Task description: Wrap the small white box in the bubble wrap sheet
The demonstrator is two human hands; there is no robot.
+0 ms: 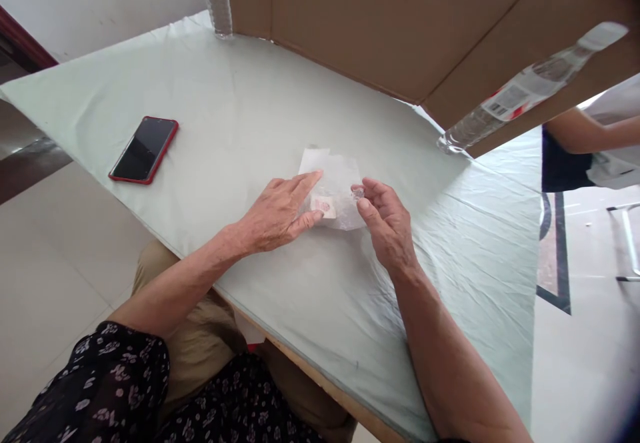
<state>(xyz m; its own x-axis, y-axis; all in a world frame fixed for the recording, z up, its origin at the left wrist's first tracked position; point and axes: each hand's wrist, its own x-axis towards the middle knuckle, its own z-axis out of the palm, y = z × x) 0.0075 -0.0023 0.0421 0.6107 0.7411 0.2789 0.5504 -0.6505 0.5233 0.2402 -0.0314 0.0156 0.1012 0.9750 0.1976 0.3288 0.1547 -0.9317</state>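
Observation:
A thin, whitish, see-through plastic piece (pixel 345 171) lies on the cloth-covered table; whether it is a bag or a single sheet I cannot tell. On it or under it is a small pale card (pixel 325 207) with a red printed mark. My left hand (pixel 280 213) rests flat with fingers stretched out, its fingertips touching the plastic and its thumb at the card's edge. At the plastic's right side, my right hand (pixel 387 219) pinches a small crumpled bit of clear plastic (pixel 358 193) between thumb and fingers.
A phone (pixel 144 149) in a red case lies on the left of the pale green tablecloth (pixel 240 109). A large cardboard panel (pixel 350 23) stands at the back, with a clear bottle (pixel 530 89) leaning at right and another bottle (pixel 219 3) at left. Another person's arm (pixel 590 129) shows at far right.

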